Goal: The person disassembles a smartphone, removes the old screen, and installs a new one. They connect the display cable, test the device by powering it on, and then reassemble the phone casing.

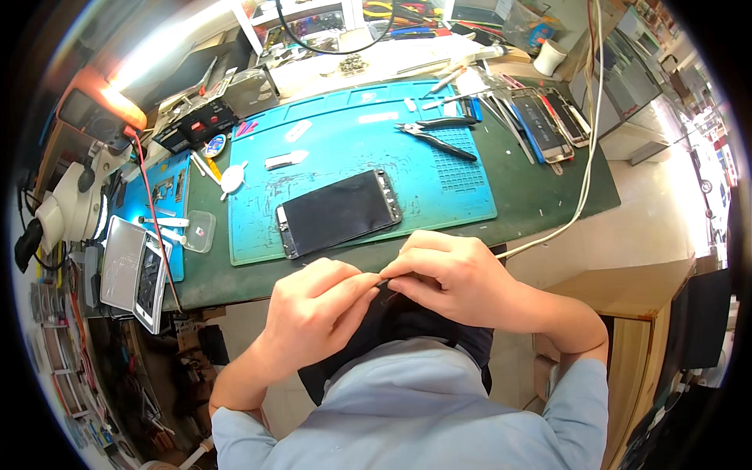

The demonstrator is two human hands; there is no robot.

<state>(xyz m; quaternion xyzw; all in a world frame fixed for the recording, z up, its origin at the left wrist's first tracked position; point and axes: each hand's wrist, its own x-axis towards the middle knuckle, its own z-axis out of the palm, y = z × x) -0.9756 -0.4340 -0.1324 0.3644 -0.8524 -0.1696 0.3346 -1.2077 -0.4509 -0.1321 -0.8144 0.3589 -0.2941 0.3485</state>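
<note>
My left hand (315, 307) and my right hand (453, 276) meet just off the near edge of the bench, above my lap. Fingers and thumbs of both are pinched together around a small, thin dark piece (383, 283). Most of it is hidden by the fingertips, so its kind cannot be made out. Just beyond my hands, a phone screen assembly (341, 215) lies tilted on the blue work mat (254, 244), dark face up, with small metal parts at both ends. Black-handled cutting pliers (440, 139) rest on the mat farther right, their jaws apart.
An orange-cased multimeter (92, 113) stands at the left, its red lead (154, 219) hanging down. An opened white device (149, 283) sits at the left bench edge. Opened phones (539, 125) lie at the back right. A white cable (583, 184) loops over the right side.
</note>
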